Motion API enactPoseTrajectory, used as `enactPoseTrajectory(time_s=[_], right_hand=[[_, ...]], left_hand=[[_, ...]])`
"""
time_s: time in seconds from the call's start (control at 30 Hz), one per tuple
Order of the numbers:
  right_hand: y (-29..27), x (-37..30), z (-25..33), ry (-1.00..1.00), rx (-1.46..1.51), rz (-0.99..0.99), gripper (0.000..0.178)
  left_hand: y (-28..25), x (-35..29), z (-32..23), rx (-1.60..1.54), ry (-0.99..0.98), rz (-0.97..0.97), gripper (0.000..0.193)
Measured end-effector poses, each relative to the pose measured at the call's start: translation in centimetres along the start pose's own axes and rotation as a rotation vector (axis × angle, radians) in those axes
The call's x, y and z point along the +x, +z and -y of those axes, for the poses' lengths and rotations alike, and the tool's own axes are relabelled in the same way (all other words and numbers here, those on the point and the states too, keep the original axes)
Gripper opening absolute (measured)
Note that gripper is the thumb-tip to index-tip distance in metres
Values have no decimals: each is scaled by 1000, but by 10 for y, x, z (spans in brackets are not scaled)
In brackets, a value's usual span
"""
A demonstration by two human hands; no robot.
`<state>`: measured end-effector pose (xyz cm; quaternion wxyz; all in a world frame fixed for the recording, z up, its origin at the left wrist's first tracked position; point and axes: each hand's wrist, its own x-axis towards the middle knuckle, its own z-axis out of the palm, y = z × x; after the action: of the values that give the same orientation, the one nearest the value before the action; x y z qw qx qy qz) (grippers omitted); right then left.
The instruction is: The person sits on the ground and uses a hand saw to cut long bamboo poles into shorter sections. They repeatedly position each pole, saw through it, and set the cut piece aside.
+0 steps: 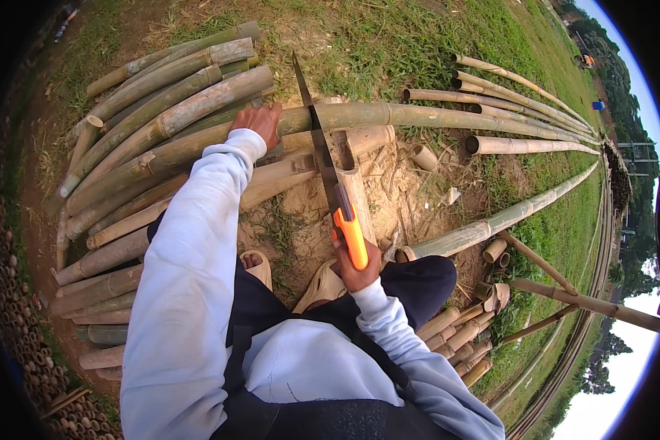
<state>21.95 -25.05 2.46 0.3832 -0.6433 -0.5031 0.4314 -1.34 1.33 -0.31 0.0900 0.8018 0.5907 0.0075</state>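
My right hand [357,269] is wrapped round the orange handle of a handsaw [321,139]. Its long dark blade points away from me and lies across a long green bamboo pole [411,116], a little to the right of my left hand [259,123]. That hand is closed over the same pole, gripping it from above. The pole runs from the stack on the left out to the far right. Beneath it, a notched bamboo support [353,180] and a crosswise bamboo piece [372,138] stand over pale sawdust. Whether the teeth have cut into the pole I cannot tell.
Cut bamboo lengths [191,110] are stacked on the left. More long poles [521,103] lie on the grass at the right, with another pole [491,226] ending near my knee. Short pieces [462,337] are piled at lower right beside a bamboo frame [579,299].
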Motion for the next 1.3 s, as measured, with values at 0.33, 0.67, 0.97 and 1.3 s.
enactPoseTrajectory(time_s=[0.33,0.67,0.97,1.3], right_hand=[[24,73,-16,-176,22,-85,15],[-25,-98,-6,-21,-62,-53,16],[31,93,-30,-236,-83,-126,19],[-17,-7,-8,-151,-51,50,25]], left_hand=[[-11,1,-14,-44,39,2,41],[-2,-5,-5,-8,-35,26,47],[2,-4,-9,-45,-7,15,55],[-8,-31,43,-33,-69,237,59]])
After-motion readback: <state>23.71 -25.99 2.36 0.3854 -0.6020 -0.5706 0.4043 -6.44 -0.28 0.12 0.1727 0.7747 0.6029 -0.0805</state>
